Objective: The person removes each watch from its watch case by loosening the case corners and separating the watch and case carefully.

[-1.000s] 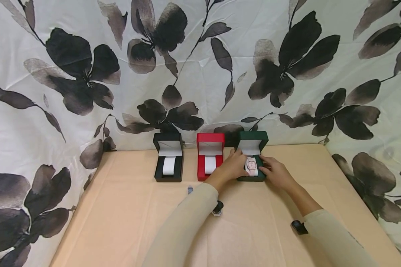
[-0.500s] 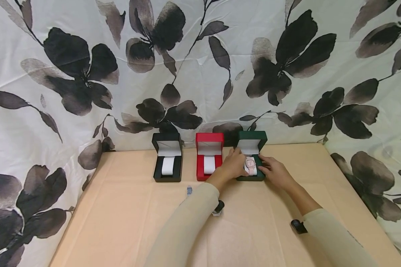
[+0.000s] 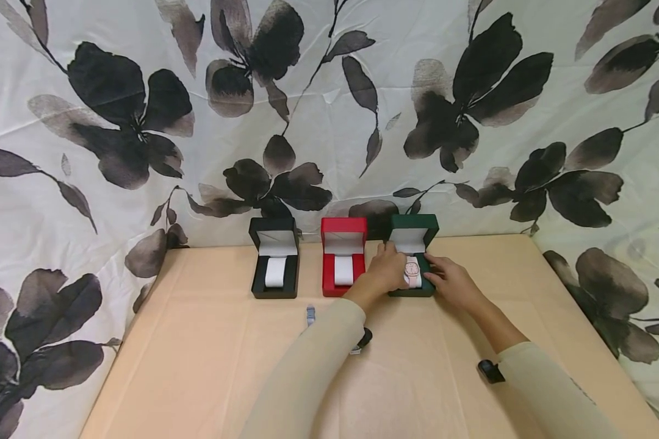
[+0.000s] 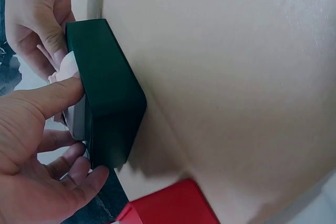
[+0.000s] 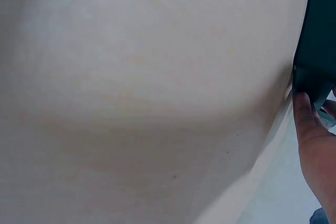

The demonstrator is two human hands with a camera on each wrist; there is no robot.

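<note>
A pink watch [image 3: 412, 270] sits on the white cushion inside an open green watch box [image 3: 415, 223]. My left hand [image 3: 385, 268] grips the box's left side; in the left wrist view its thumb [image 4: 62, 97] lies over the cushion and its fingers curl at the box's side. On the other side my right hand [image 3: 454, 281] holds the box's edge, with the thumb in by the cushion and other fingers outside. The right wrist view shows this hand [image 5: 317, 153] against the green wall. The watch's left edge is partly hidden by my left hand.
Left of the green box stand an open red watch box [image 3: 328, 286] and an open black watch box [image 3: 259, 286], each with a bare white cushion. A blue strap [image 3: 310, 314] and a small silvery thing [image 3: 356, 350] show beside my left sleeve, partly covered. Behind hangs a floral cloth [image 3: 329, 110].
My left forearm and hand have shifted slightly to the right, covering a little more of the silvery thing. The right hand stays at the green box, which keeps its place.
</note>
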